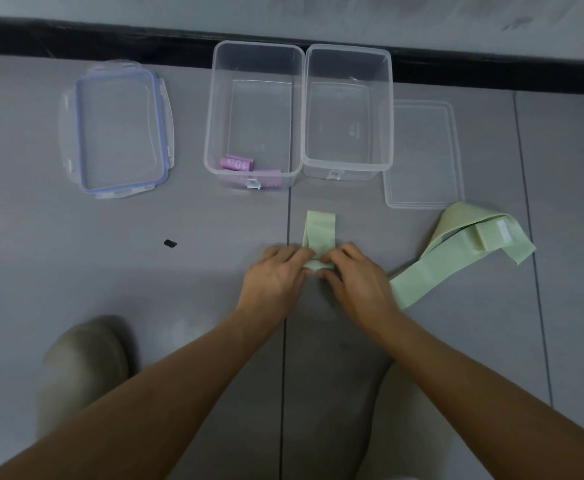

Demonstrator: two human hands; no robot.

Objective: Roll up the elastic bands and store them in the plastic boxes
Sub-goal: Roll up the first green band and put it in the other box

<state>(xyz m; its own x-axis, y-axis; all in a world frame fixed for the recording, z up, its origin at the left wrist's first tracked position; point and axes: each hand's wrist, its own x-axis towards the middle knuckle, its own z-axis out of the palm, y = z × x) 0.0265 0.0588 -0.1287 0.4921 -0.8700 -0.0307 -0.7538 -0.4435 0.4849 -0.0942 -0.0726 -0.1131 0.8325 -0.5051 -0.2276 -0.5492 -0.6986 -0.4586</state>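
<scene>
Grip closed on green band [320, 232] at six o'clock of the boxes: left hand [276, 271] and right hand [356, 275] pinching its rolled near end, flat loop pointing to twelve. Second green band [456, 258] sprawled at three o'clock of the hands. Pink rolls [236, 163] inside left box [262, 116], against its six-o'clock wall; right box [339, 123] just beside at three.

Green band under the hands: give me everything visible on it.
The pale green flat elastic band looks thin, matte and rubbery. It lies on the grey floor, its far end a flat folded loop pointing away from the hands. Its near end is partly rolled, pinched between the left hand and the right hand.
</scene>
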